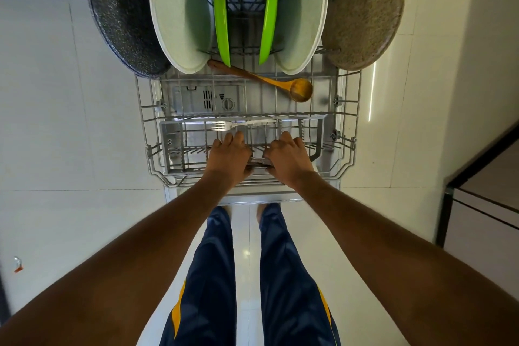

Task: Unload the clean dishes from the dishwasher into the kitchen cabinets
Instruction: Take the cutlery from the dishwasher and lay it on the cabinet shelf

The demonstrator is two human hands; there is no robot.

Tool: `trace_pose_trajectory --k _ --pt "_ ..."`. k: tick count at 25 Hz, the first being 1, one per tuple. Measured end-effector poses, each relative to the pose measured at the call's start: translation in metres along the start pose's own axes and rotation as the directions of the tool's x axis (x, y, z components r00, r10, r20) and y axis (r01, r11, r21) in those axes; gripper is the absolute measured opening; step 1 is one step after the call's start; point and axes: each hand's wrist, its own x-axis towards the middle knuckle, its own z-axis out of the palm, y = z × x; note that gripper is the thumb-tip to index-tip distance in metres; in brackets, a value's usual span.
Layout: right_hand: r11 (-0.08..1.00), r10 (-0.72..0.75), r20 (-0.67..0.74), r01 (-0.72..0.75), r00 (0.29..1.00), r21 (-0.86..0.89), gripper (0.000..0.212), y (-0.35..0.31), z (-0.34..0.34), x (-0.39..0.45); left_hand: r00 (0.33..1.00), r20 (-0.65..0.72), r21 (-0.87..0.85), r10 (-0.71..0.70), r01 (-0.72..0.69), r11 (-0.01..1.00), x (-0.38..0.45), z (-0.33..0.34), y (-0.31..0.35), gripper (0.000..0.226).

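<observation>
- Dishwasher rack (348, 132): pulled out over the open door, filling the frame from centre to 12 o'clock.
- Left hand (229, 156) and right hand (289, 159): side by side at the rack's near edge, fingers curled down over the front wires. A dark item lies between them; whether either hand has hold of it cannot be told.
- Fork (241, 125): one, lying flat across the cutlery basket (168, 146), just beyond the fingertips at 12 o'clock.
- Wooden ladle (264, 80): one, lying diagonally across the rack in front of the plates, bowl toward 3 o'clock.
- Upright plates, six in total, standing on edge at 12 o'clock:
  - one dark speckled plate (120, 11) at 10 o'clock;
  - two pale plates (179, 11) (304, 14);
  - two green plates (222, 19) (269, 14) between the pale ones;
  - one brown speckled plate (365, 8) at 2 o'clock.
- Dark-edged cabinet (483, 205): at 3 o'clock, well apart from the rack.
</observation>
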Motion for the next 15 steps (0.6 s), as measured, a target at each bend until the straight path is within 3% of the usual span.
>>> trace_pose_trajectory --k 5,8,15 --pt "0.996 -0.028 -0.008 0.028 1.0 0.09 0.045 0.0056 -0.0007 -0.001 0.998 0.006 0.093 0.058 -0.058 0.994 0.0022 0.0011 -0.0013 0.057" --pt "0.998 -0.059 0.008 0.059 0.998 0.022 0.046 0.0065 -0.0023 -0.0025 0.995 -0.022 0.146 0.102 -0.098 0.984 -0.001 0.0031 -0.0018 0.054" --pt "0.993 -0.115 0.045 0.117 0.992 -0.031 0.042 0.0087 -0.0051 0.0001 0.993 -0.007 0.031 0.12 -0.12 0.992 -0.0024 0.0022 0.0001 0.039"
